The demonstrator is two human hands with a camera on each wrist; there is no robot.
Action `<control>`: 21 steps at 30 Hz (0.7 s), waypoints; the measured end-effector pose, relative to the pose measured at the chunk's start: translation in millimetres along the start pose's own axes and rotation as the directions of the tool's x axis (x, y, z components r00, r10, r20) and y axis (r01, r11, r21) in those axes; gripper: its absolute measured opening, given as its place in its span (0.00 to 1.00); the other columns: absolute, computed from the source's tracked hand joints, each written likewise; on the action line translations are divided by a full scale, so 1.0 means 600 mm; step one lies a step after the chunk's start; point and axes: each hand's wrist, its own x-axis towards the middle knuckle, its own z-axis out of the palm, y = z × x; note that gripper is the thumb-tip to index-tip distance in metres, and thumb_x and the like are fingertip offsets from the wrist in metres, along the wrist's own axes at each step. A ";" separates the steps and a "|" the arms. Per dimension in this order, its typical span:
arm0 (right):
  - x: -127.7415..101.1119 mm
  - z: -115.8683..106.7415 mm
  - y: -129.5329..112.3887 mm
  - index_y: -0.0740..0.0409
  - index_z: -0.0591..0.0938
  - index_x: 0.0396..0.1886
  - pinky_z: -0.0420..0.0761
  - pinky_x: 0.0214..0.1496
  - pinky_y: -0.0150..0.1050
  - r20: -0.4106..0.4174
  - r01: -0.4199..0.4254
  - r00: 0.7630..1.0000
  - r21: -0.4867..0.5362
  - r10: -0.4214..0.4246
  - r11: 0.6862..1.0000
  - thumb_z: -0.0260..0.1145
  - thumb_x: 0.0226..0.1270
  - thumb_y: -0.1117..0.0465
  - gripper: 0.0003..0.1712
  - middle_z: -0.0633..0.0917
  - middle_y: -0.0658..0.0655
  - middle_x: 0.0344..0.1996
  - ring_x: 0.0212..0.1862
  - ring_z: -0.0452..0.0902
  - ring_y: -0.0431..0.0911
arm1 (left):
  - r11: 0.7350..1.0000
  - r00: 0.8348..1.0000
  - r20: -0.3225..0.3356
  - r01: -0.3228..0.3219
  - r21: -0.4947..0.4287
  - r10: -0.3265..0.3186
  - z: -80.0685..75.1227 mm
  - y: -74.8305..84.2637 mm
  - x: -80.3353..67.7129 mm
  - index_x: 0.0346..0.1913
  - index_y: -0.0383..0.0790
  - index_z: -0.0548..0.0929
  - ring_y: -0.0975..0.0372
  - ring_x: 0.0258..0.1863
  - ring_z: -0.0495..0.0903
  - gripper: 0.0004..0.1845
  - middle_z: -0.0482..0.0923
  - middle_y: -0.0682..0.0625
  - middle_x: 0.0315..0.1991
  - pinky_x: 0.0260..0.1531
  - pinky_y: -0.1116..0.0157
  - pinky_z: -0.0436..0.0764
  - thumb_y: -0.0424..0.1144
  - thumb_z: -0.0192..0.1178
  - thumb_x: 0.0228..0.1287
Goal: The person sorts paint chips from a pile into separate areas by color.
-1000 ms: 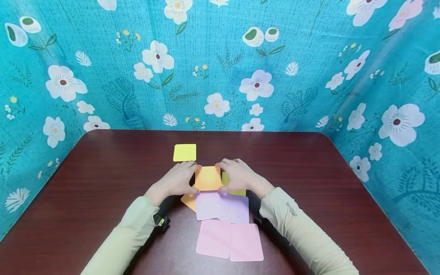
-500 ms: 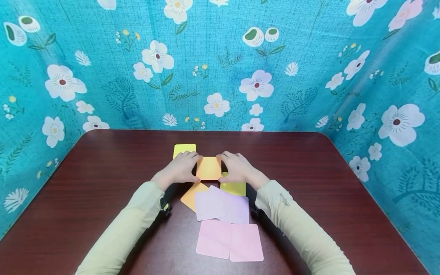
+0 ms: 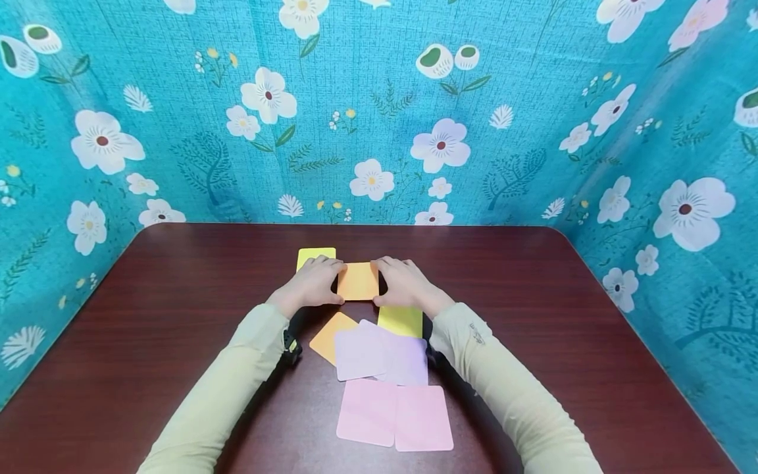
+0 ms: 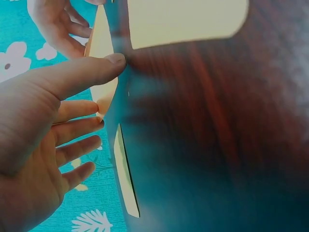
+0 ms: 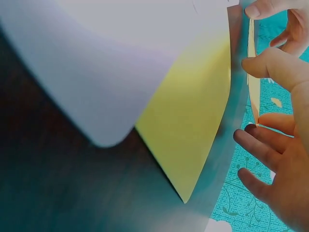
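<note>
I see both hands holding one orange card [image 3: 358, 281] between them at the far middle of the dark wooden table [image 3: 177, 296]. My left hand [image 3: 312, 284] pinches the card's left edge, thumb on the near side and fingers curled behind; my right hand [image 3: 399, 283] grips the right edge the same way. From the wrist views the card shows edge-on, so it looks lifted off the table. A yellow card [image 3: 314, 254] lies just behind my left hand. Nearer to me lie another yellow card [image 3: 401, 320], a second orange card [image 3: 330, 334], two overlapping lilac cards [image 3: 379, 355] and two pink cards [image 3: 393, 415] side by side.
</note>
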 end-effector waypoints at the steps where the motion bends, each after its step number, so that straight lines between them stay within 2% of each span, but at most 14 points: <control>1: 0.002 0.000 0.000 0.56 0.65 0.64 0.61 0.61 0.51 -0.001 0.000 1.000 0.001 0.000 1.000 0.65 0.49 0.43 0.43 0.69 0.54 0.61 0.63 0.62 0.47 | 1.000 1.000 0.002 0.001 0.002 -0.001 0.000 -0.001 0.002 0.61 0.38 0.69 0.49 0.60 0.62 0.38 0.68 0.43 0.61 0.59 0.49 0.59 0.51 0.67 0.47; 7: 0.013 0.005 0.002 0.56 0.64 0.64 0.61 0.62 0.51 0.013 -0.020 1.000 0.011 0.020 1.000 0.65 0.51 0.44 0.42 0.69 0.55 0.62 0.64 0.62 0.48 | 1.000 1.000 0.021 0.009 -0.012 -0.009 -0.003 -0.007 0.014 0.60 0.39 0.70 0.48 0.62 0.60 0.36 0.67 0.42 0.62 0.60 0.49 0.57 0.50 0.67 0.47; 14: 0.030 0.004 0.002 0.57 0.66 0.63 0.61 0.62 0.52 0.037 -0.040 0.999 0.009 0.040 0.999 0.65 0.51 0.46 0.40 0.69 0.56 0.62 0.63 0.63 0.50 | 0.997 0.997 0.064 0.050 -0.056 -0.047 -0.005 -0.014 0.030 0.60 0.38 0.70 0.49 0.63 0.59 0.36 0.68 0.43 0.61 0.61 0.49 0.56 0.48 0.68 0.48; 21: 0.047 0.000 0.000 0.57 0.65 0.63 0.63 0.61 0.50 0.080 -0.050 0.995 -0.034 0.052 0.998 0.66 0.50 0.44 0.42 0.69 0.56 0.61 0.62 0.64 0.50 | 0.995 0.993 0.094 0.075 -0.061 -0.069 -0.008 -0.013 0.040 0.59 0.37 0.72 0.49 0.62 0.60 0.34 0.70 0.43 0.59 0.61 0.50 0.56 0.46 0.68 0.48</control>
